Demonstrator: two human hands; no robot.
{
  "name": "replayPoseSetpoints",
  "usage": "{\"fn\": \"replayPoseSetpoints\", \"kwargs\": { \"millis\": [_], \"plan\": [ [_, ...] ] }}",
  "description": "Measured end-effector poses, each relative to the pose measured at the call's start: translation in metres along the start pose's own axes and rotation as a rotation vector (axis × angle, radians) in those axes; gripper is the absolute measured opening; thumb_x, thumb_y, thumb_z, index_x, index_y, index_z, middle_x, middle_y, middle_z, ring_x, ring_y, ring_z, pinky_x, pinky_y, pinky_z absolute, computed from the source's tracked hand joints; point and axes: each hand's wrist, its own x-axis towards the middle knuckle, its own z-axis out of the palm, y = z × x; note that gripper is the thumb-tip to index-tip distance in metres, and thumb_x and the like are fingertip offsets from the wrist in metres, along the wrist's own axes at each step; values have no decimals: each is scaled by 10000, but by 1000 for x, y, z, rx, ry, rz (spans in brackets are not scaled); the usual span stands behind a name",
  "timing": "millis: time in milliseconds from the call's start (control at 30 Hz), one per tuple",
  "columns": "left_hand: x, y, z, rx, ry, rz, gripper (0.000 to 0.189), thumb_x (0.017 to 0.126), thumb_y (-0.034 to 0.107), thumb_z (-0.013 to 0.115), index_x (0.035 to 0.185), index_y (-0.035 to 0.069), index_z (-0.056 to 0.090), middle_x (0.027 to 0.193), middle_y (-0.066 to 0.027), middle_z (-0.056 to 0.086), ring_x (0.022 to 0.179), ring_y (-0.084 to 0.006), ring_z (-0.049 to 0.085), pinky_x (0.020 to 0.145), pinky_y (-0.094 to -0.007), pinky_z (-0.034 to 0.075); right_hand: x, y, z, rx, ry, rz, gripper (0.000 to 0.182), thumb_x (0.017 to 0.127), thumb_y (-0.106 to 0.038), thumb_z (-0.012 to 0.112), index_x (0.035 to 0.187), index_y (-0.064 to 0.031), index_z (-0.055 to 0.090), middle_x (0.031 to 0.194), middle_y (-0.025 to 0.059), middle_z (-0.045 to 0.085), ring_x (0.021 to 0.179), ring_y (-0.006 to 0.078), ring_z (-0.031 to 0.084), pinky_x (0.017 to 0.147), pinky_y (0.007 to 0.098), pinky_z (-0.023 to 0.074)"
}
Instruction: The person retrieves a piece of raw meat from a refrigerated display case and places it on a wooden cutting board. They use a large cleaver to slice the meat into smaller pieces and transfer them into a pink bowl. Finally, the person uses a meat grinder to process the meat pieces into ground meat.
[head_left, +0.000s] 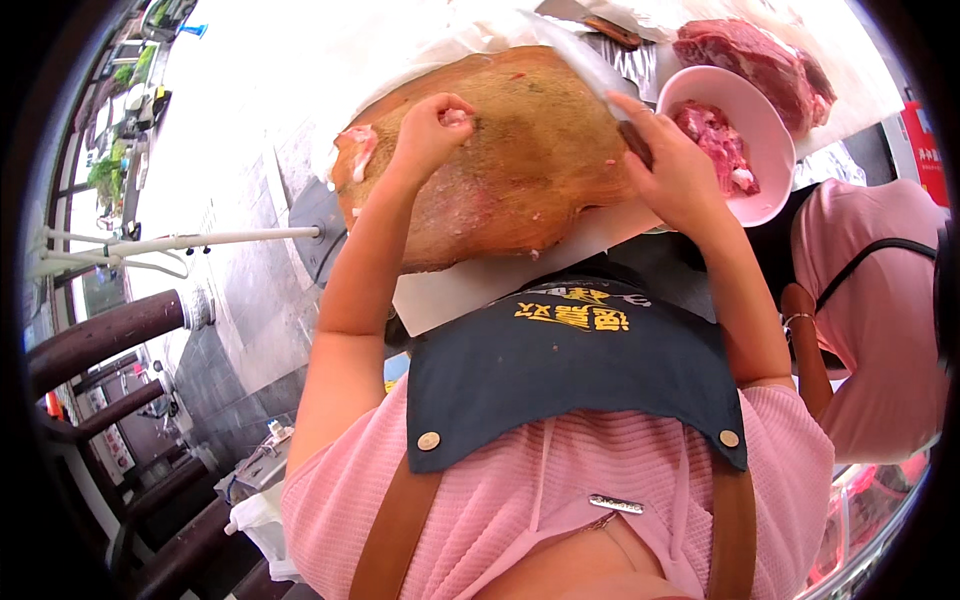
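Observation:
A worn wooden chopping board (517, 165) lies before me. Above its left half, my left hand (439, 131) is closed round a small piece of pale pink meat (454, 117). My right hand (667, 154), at the board's right edge, grips a knife by its dark handle (636, 144); the wide blade (581, 60) points up and to the left. A strip of fatty trimming (360, 152) rests at the board's left edge, and tiny scraps are scattered on the wood. Just right of my right hand, a pink bowl (772, 161) holds cut raw meat (716, 142).
Large raw red meat pieces (750, 67) lie on white sheeting beyond the bowl. A wooden-handled tool (613, 31) lies at the top. Close on my right is a person in pink (870, 300). A white metal pole (217, 238) reaches towards the board from the left.

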Motion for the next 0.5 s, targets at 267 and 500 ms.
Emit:
{"fn": "replayPoseSetpoints", "kwargs": {
  "millis": [267,500],
  "plan": [
    [4,104,11,-588,-149,170,271,896,156,571,1120,5,560,986,-55,584,888,-119,578,806,-267,493,17,-19,75,-131,46,-281,381,784,-124,592,1160,-172,551,958,118,535,942,288,563,747,405,483],
    [31,172,123,20,-372,444,366,915,278,552,1201,52,528,1075,-78,595,971,-160,584,840,-302,487,-42,44,11,154,325,-115,324,744,-94,634,1065,-75,597,1007,149,561,956,306,550,814,385,449]
  ]
}}
